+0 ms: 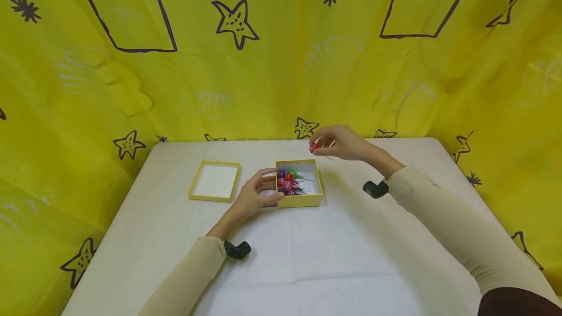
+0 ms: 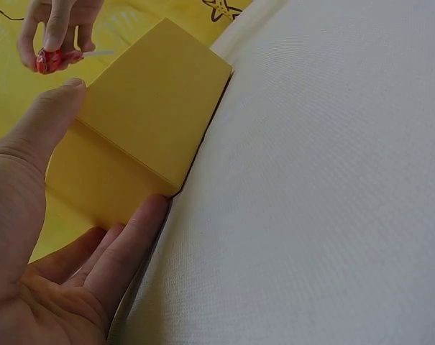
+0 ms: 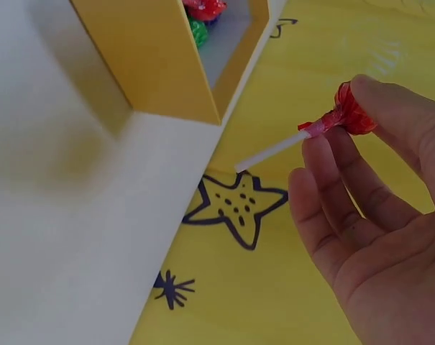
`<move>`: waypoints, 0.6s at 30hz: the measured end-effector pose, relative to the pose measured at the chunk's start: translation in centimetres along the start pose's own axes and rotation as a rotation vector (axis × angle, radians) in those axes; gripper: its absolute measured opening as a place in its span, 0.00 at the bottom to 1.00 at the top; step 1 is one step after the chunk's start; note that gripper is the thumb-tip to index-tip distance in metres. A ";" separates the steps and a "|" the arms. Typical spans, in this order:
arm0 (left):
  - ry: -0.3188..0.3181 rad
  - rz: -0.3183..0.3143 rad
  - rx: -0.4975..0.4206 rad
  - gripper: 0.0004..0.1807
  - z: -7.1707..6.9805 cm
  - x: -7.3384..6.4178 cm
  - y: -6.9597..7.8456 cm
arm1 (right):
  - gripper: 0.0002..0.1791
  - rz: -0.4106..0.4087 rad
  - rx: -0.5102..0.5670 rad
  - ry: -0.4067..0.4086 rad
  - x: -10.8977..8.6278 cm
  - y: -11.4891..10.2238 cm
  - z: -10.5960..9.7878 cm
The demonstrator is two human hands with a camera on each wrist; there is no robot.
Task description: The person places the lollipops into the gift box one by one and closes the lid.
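A red-wrapped lollipop (image 3: 352,111) with a white stick is pinched between the thumb and fingers of my right hand (image 1: 344,143). That hand is raised behind and right of a yellow box (image 1: 303,201), which stands uncovered on the table. Inside the box, several lollipops (image 1: 287,184) in purple, red, pink and green wrappers lie mostly toward the left, sticks pointing right. My left hand (image 1: 251,198) holds the box at its left end. In the left wrist view its thumb (image 2: 55,108) and fingers (image 2: 134,241) touch the box walls on different sides.
Left of the box lies its yellow-rimmed lid (image 1: 215,181), white inside face up. A white cloth covers the table (image 1: 290,247). Yellow curtains (image 1: 263,82) with dark starfish drawings hang behind and on both sides.
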State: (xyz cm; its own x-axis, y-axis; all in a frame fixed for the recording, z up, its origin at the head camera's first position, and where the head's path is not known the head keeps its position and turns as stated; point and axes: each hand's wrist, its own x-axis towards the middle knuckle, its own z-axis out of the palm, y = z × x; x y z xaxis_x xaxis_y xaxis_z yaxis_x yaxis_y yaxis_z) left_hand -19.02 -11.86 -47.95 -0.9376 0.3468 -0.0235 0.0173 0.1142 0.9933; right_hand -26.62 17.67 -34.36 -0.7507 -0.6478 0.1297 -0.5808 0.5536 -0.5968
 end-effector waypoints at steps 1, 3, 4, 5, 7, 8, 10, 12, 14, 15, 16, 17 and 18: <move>0.000 -0.001 -0.001 0.43 0.0 0.0 0.0 | 0.11 -0.003 0.005 -0.003 0.1 -0.1 0.2; 0.000 -0.003 -0.002 0.43 0.0 0.0 0.0 | 0.12 -0.011 0.015 -0.013 0.4 -0.1 0.6; 0.001 -0.004 -0.003 0.43 0.0 0.0 0.0 | 0.12 -0.011 0.020 -0.017 0.6 -0.2 0.8; 0.000 -0.005 -0.003 0.43 0.0 0.0 0.0 | 0.12 -0.010 0.022 -0.021 0.7 -0.2 1.0; 0.004 -0.006 0.002 0.43 0.0 0.1 0.0 | 0.12 -0.014 0.028 -0.030 0.9 -0.2 1.5; 0.006 -0.006 0.007 0.43 0.0 0.1 0.0 | 0.13 -0.018 0.034 -0.035 1.1 -0.2 1.7; 0.007 -0.009 0.006 0.42 -0.1 0.1 -0.1 | 0.13 -0.019 0.046 -0.044 1.2 -0.4 2.1; 0.007 -0.011 0.003 0.42 -0.1 0.1 -0.1 | 0.13 -0.017 0.057 -0.054 1.4 -0.5 2.5; 0.003 -0.013 -0.009 0.42 0.0 0.1 -0.1 | 0.13 -0.008 0.070 -0.068 1.5 -0.7 2.9; 0.003 -0.015 -0.014 0.42 0.0 0.1 -0.1 | 0.13 -0.002 0.071 -0.076 1.6 -0.7 3.1; 0.002 -0.015 -0.016 0.43 0.0 0.1 -0.1 | 0.13 0.003 0.071 -0.082 1.6 -0.7 3.3; 0.003 -0.014 -0.017 0.43 0.0 0.1 -0.1 | 0.12 0.004 0.071 -0.089 1.7 -0.6 3.6; 0.003 -0.013 -0.019 0.42 0.0 0.1 -0.1 | 0.13 0.012 0.074 -0.096 1.8 -0.5 3.9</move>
State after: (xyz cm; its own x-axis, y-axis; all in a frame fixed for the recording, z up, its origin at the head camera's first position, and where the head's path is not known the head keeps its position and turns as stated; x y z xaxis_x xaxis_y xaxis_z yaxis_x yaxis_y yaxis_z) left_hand -19.08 -11.82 -48.02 -0.9387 0.3429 -0.0358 -0.0011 0.1010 0.9949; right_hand -26.43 14.22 -36.93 -0.7219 -0.6903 0.0478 -0.5444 0.5240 -0.6550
